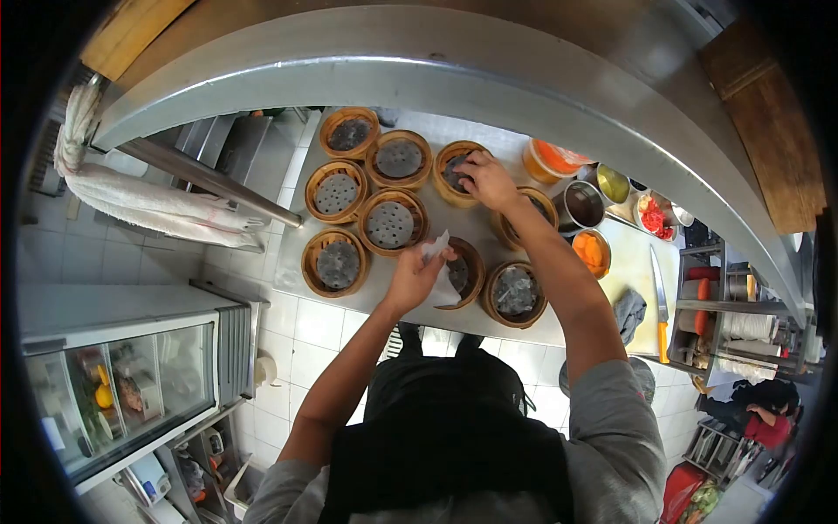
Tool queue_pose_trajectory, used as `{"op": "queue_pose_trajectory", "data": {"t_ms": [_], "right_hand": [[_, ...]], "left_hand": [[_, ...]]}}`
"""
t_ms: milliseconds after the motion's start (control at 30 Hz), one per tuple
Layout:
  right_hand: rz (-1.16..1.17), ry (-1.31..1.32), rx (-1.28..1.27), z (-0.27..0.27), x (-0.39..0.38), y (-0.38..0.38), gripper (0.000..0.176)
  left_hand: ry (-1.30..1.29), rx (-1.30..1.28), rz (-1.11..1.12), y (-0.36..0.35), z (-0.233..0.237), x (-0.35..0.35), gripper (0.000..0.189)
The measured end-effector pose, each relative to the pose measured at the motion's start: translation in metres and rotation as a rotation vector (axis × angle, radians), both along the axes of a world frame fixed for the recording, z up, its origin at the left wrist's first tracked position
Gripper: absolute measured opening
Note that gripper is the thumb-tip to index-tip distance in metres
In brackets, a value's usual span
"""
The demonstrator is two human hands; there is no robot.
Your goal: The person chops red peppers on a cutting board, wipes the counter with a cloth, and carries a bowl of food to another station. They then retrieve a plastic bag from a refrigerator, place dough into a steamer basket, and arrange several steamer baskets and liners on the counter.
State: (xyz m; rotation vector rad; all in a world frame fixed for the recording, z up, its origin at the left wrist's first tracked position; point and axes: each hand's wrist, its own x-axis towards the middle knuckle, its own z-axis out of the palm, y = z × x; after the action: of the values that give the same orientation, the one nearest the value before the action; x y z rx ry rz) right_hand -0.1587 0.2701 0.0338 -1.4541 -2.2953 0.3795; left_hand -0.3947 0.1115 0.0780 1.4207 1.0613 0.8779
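Observation:
My left hand is closed around thin white paper sheets, which stick out above and below the fingers. It is in front of a bamboo steamer basket and partly covers it. Farther back, my right hand reaches into another bamboo steamer basket, its bent fingers on a dark grey round liner. Those fingertips are partly hidden. Several more baskets stand around the hands, among them one with a pale perforated liner and one with a crumpled, shiny liner.
A steel counter carries the baskets, under a steel shelf edge. To the right are an orange-filled tub, a steel pot, a bowl of orange pieces, a grey cloth and a yellow-handled knife on a board.

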Motion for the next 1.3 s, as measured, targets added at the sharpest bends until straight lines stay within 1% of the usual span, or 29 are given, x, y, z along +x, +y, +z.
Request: {"op": "queue_pose_trajectory", "data": {"t_ms": [33, 100, 233, 300, 333, 400, 433, 500, 533, 567, 600, 633, 667, 700, 733, 767, 800, 867, 900, 933, 1033, 1067, 1100, 1167, 1200, 1267, 1300], "right_hand": [[0.002, 0.002, 0.0, 0.002, -0.001, -0.001, 0.031], [-0.014, -0.022, -0.017, 0.005, -0.003, -0.003, 0.038], [-0.004, -0.103, -0.056, 0.009, -0.005, 0.0, 0.043], [0.028, -0.095, 0.129, 0.007, -0.005, -0.002, 0.044], [0.037, -0.094, 0.127, 0.008, -0.003, -0.003, 0.044], [0.043, 0.011, 0.165, 0.018, -0.005, -0.005, 0.038], [0.056, 0.016, 0.161, 0.028, -0.014, -0.01, 0.038], [-0.117, 0.246, 0.134, 0.062, -0.025, -0.034, 0.029], [-0.237, 0.432, -0.122, 0.072, -0.036, -0.048, 0.025], [-0.156, 0.577, -0.244, 0.073, -0.046, -0.063, 0.027], [-0.073, 0.721, -0.371, 0.073, -0.059, -0.081, 0.029], [-0.011, 0.733, -0.503, 0.093, -0.077, -0.101, 0.031], [0.022, 0.705, -0.505, 0.084, -0.09, -0.115, 0.029], [0.048, 0.757, -0.58, 0.084, -0.102, -0.126, 0.026], [0.039, 0.76, -0.649, 0.085, -0.11, -0.129, 0.023], [0.03, 0.763, -0.718, 0.086, -0.115, -0.132, 0.021], [0.029, 0.761, -0.717, 0.082, -0.116, -0.133, 0.021], [-0.136, 0.862, -0.708, 0.073, -0.119, -0.13, 0.018], [-0.136, 0.861, -0.705, 0.069, -0.118, -0.129, 0.018], [-0.173, 0.92, -0.759, 0.07, -0.117, -0.129, 0.018], [-0.263, 1.019, -0.856, 0.075, -0.12, -0.131, 0.02], [-0.308, 1.065, -0.898, 0.08, -0.123, -0.131, 0.022], [-0.311, 1.062, -0.898, 0.085, -0.128, -0.132, 0.022], [-0.418, 1.071, -0.885, 0.097, -0.142, -0.137, 0.022], [-0.422, 1.07, -0.885, 0.091, -0.144, -0.137, 0.022], [-0.29, 0.819, -0.624, 0.071, -0.146, -0.131, 0.021], [-0.293, 0.818, -0.624, 0.063, -0.145, -0.125, 0.021]], "left_hand": [[0.002, 0.0, 0.002, -0.004, -0.005, -0.001, 0.021], [-0.192, -0.07, 0.072, -0.012, -0.014, -0.004, 0.022], [-0.142, -0.097, 0.047, -0.019, -0.021, -0.025, 0.021], [-0.132, -0.136, 0.081, -0.02, -0.022, -0.035, 0.022], [-0.132, -0.139, 0.09, -0.02, -0.018, -0.039, 0.022], [-0.263, -0.363, 0.163, -0.017, -0.002, -0.05, 0.018], [-0.262, -0.365, 0.178, -0.015, 0.003, -0.056, 0.018], [-0.423, -0.492, 0.203, -0.01, 0.009, -0.06, 0.017], [-0.436, -0.509, 0.194, -0.007, 0.012, -0.062, 0.018], [-0.441, -0.504, 0.199, -0.004, 0.012, -0.064, 0.018], [-0.432, -0.496, 0.16, -0.001, 0.01, -0.066, 0.018], [-0.421, -0.49, 0.118, 0.001, 0.008, -0.068, 0.018], [-0.423, -0.491, 0.121, 0.001, 0.003, -0.07, 0.018], [-0.436, -0.431, 0.094, 0.002, -0.003, -0.07, 0.018], [-0.449, -0.369, 0.065, 0.002, -0.001, -0.069, 0.018], [-0.453, -0.371, 0.064, 0.0, 0.002, -0.069, 0.018], [-0.423, -0.372, 0.071, -0.001, 0.006, -0.07, 0.017], [-0.392, -0.366, 0.078, 0.001, 0.011, -0.078, 0.015], [-0.398, -0.376, 0.091, 0.001, 0.009, -0.084, 0.013], [-0.405, -0.388, 0.104, 0.0, 0.008, -0.088, 0.011], [-0.475, -0.378, 0.108, 0.004, 0.005, -0.099, 0.012], [-0.409, -0.384, 0.133, 0.006, 0.006, -0.1, 0.014], [-0.413, -0.386, 0.131, 0.008, 0.005, -0.101, 0.014], [-0.4, -0.305, 0.127, 0.01, 0.001, -0.102, 0.015], [-0.402, -0.307, 0.125, 0.011, -0.001, -0.104, 0.015], [-0.351, -0.287, 0.156, 0.012, -0.003, -0.109, 0.016], [-0.352, -0.29, 0.154, 0.013, -0.005, -0.114, 0.016]]}}
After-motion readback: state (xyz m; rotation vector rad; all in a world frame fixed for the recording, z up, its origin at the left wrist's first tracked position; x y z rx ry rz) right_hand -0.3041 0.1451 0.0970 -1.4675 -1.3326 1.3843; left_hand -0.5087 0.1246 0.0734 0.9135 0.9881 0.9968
